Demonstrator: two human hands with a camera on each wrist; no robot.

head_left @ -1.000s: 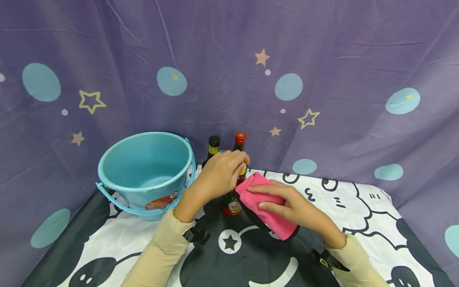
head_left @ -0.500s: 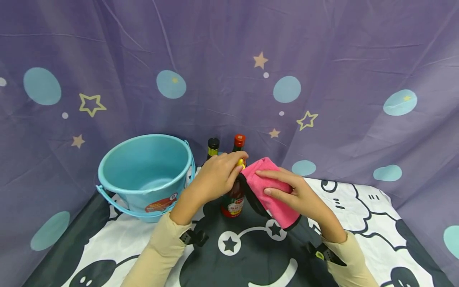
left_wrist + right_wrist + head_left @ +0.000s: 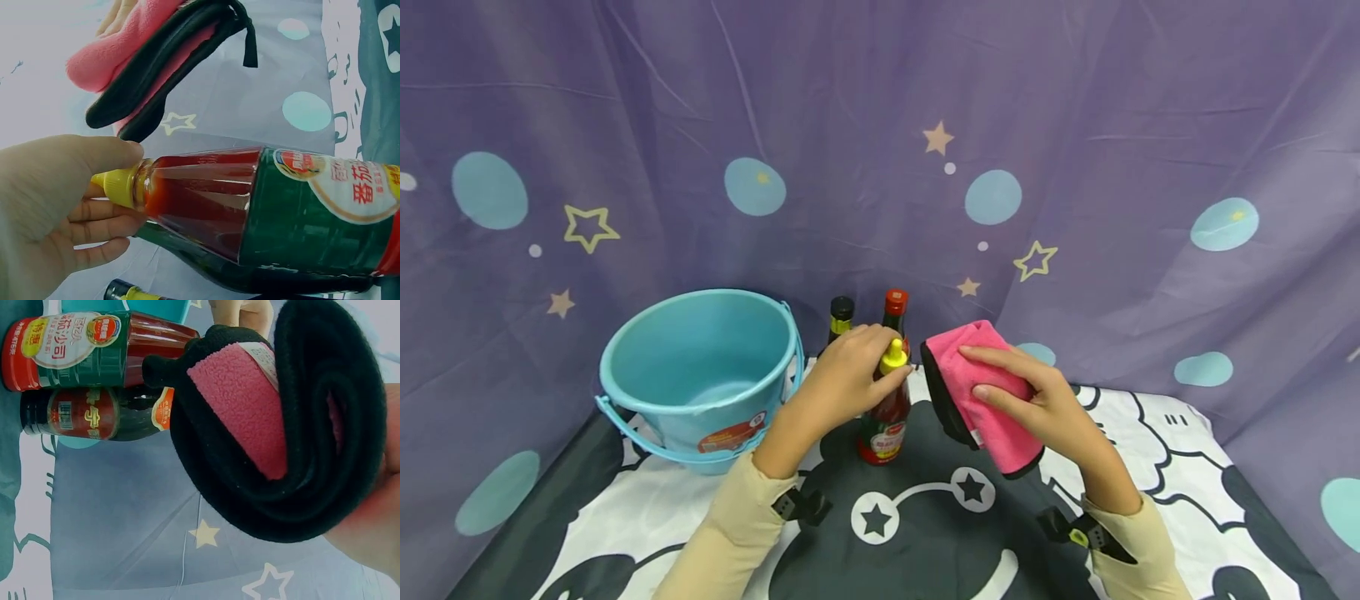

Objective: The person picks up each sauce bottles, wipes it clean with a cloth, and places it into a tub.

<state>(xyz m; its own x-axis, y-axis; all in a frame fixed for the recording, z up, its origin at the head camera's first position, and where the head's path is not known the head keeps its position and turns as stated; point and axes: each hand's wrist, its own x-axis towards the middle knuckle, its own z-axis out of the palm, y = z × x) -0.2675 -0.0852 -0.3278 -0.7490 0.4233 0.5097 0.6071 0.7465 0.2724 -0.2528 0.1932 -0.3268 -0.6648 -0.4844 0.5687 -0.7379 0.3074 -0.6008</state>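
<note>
My left hand (image 3: 838,379) pinches a ketchup bottle (image 3: 887,429) at its yellow cap (image 3: 119,187) and neck, thumb on one side and fingers on the other. The bottle stands upright on the patterned cloth, with dark red sauce and a green, white and red label. To its right, my right hand (image 3: 1048,408) grips a folded pink cloth (image 3: 977,387) with black edging, raised above the table. In the right wrist view the black edging (image 3: 250,512) curls in layers toward the bottle, and a small white tag (image 3: 259,359) shows.
Behind the ketchup stand a red-capped dark bottle (image 3: 895,303) and a black-capped bottle (image 3: 842,310), both partly hidden by my left hand. A light blue bucket (image 3: 700,400) with its handle down stands on the left. A purple curtain (image 3: 850,125) hangs behind the table.
The pink cloth in my right hand has moved right, away from the ketchup bottle, uncovering more of the bottle and its yellow cap. My left hand stays at the cap.
</note>
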